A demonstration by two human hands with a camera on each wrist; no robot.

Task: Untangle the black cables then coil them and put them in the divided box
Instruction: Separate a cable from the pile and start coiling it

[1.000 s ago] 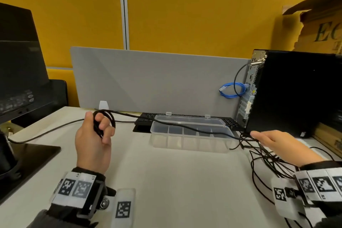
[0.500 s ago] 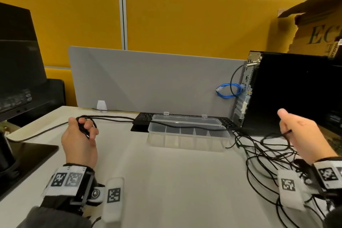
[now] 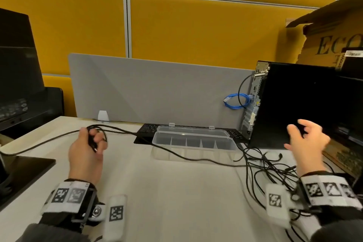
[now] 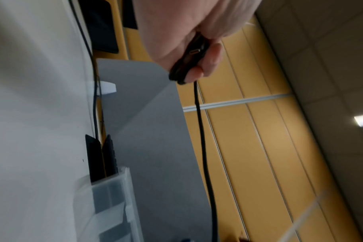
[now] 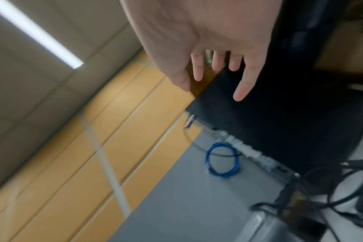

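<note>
My left hand (image 3: 92, 141) is raised over the desk's left side and grips a small coil of black cable (image 3: 96, 135) with its plug end (image 4: 194, 50) between the fingers. From that coil the cable (image 3: 176, 155) trails right across the desk, in front of the divided box (image 3: 193, 140), to a tangle of black cables (image 3: 271, 171) at the right. The box is clear plastic, open, with several compartments that look empty. My right hand (image 3: 306, 137) hovers above the tangle with fingers (image 5: 244, 88) spread, holding nothing.
A black computer tower (image 3: 298, 104) stands right behind my right hand, with a blue cable loop (image 3: 236, 101) at its back. A black keyboard (image 3: 147, 131) lies behind the box. A grey divider panel (image 3: 153, 88) closes the desk's far edge. A monitor base (image 3: 21, 171) sits at left.
My right hand let go of the cable it was pinching and now has spread fingers. The strand that ran over the box now lies on the desk in front of it.
</note>
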